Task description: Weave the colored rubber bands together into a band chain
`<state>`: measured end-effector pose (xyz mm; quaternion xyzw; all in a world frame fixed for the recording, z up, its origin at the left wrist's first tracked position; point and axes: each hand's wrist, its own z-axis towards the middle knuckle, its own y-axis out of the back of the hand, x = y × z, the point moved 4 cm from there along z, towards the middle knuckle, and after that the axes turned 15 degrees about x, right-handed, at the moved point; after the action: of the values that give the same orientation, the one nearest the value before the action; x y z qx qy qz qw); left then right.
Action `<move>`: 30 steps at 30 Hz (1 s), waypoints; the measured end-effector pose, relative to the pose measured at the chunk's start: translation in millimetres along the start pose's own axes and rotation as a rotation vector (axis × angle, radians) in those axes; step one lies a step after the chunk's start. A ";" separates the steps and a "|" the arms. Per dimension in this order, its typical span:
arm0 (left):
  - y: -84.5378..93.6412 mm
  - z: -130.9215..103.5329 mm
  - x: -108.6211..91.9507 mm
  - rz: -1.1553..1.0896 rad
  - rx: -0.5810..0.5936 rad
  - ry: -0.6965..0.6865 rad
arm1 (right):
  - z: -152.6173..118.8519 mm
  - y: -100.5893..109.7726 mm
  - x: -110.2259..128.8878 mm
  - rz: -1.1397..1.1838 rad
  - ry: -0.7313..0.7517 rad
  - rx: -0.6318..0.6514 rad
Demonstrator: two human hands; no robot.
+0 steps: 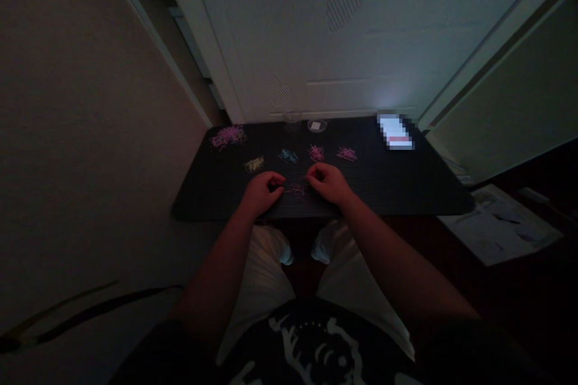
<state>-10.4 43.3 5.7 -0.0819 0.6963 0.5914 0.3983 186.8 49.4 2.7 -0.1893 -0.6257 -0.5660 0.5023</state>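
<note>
In the head view, a small loose pile of thin pinkish strands (pixel 297 191) lies on the dark table between my hands; the dim light hides their exact kind. My left hand (pixel 263 194) rests at the pile's left side, fingers curved, with a gap between thumb and fingertips and nothing visible in it. On the right, my right hand (pixel 331 184) has thumb and forefinger pinched together over the pile's edge, a faint thin strand at the tips. Beyond them sit sorted little heaps: yellowish (pixel 254 163), blue (pixel 288 156), pink (pixel 316 153) and another pink (pixel 347 153).
A larger mixed heap (pixel 228 136) lies at the black table's (pixel 406 192) back left corner. A clear cup (pixel 292 120) and a round clear lid (pixel 316 126) with a white label stand at the back edge. A lit phone (pixel 395 130) lies back right, before a white door (pixel 289 24).
</note>
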 end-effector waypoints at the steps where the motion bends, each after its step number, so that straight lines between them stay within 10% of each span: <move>1: 0.0 0.0 0.1 0.008 0.001 0.006 | 0.0 0.0 -0.3 0.001 0.002 -0.002; 30: -15.2 13.6 -26.5 -0.140 -0.036 -0.078 | -0.6 -1.3 3.6 -0.009 0.003 0.016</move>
<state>22.4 41.5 11.7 -0.1144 0.6623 0.5773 0.4637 184.5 47.2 4.9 -0.1817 -0.6304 -0.5633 0.5022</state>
